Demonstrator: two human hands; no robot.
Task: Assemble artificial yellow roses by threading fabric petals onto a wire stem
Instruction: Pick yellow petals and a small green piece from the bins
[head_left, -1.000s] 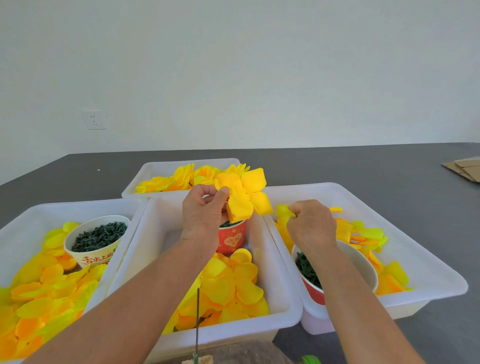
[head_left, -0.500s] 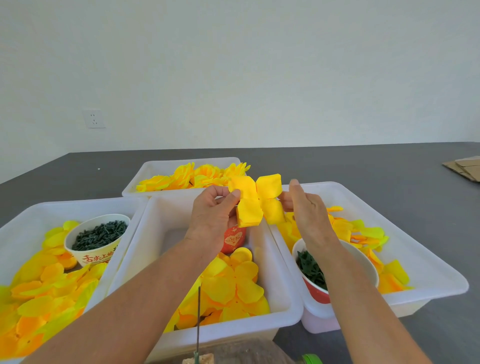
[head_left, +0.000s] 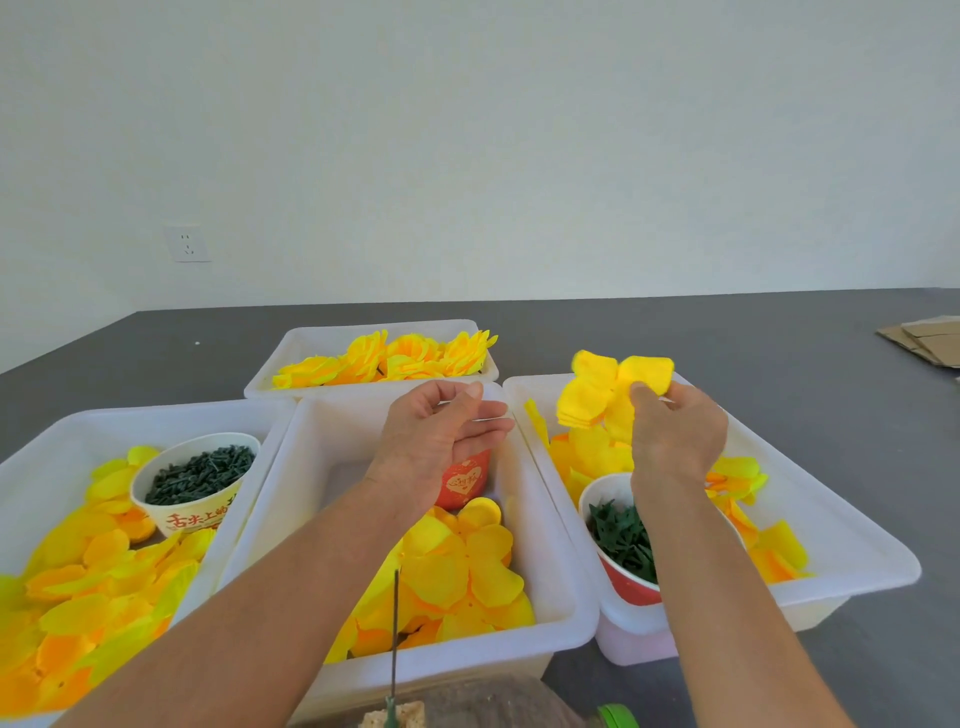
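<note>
My right hand (head_left: 675, 431) pinches a stack of yellow fabric petals (head_left: 597, 389) above the right white bin (head_left: 852, 551). My left hand (head_left: 441, 431) hovers over the middle bin (head_left: 550, 535) with loosely curled fingers and holds nothing. A thin dark wire stem (head_left: 396, 634) stands upright at the near edge, stuck in a pale block (head_left: 392, 717). Loose yellow petals (head_left: 457, 571) lie in the middle bin.
The left bin (head_left: 47, 457) holds petals and a paper cup of dark green pieces (head_left: 200, 470). A red cup of green parts (head_left: 623, 545) sits in the right bin. Finished yellow roses (head_left: 395, 358) fill the far bin. Cardboard (head_left: 924, 338) lies far right.
The petal stack passed from my left hand to my right hand and moved right, over the right bin. My left hand let go and now hangs open.
</note>
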